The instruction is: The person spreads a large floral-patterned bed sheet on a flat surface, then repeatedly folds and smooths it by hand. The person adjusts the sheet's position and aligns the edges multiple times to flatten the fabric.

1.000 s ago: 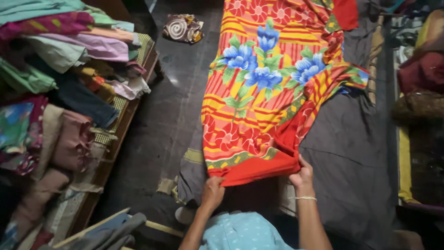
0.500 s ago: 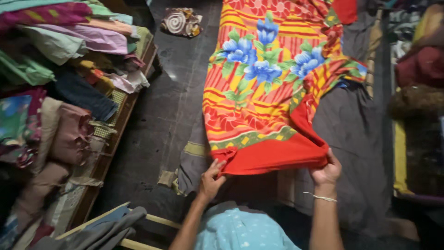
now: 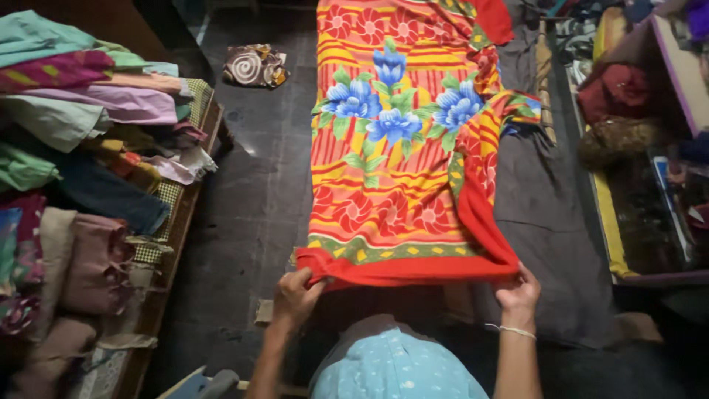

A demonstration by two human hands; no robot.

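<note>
Hands: left hand (image 3: 295, 294), right hand (image 3: 518, 290) each pinch-closed on red hem of floral cloth (image 3: 399, 185); uneven pull likely skews fold.

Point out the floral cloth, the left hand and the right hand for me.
Floral cloth (image 3: 399, 148): head view, on the blue flowers at its middle.
Left hand (image 3: 295, 297): head view, back of the hand at the red hem.
Right hand (image 3: 519, 295): head view, back of the hand.

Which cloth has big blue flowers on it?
The long red and orange cloth that both hands hold by its red edge. The folded cloths stacked on the left show none.
</note>
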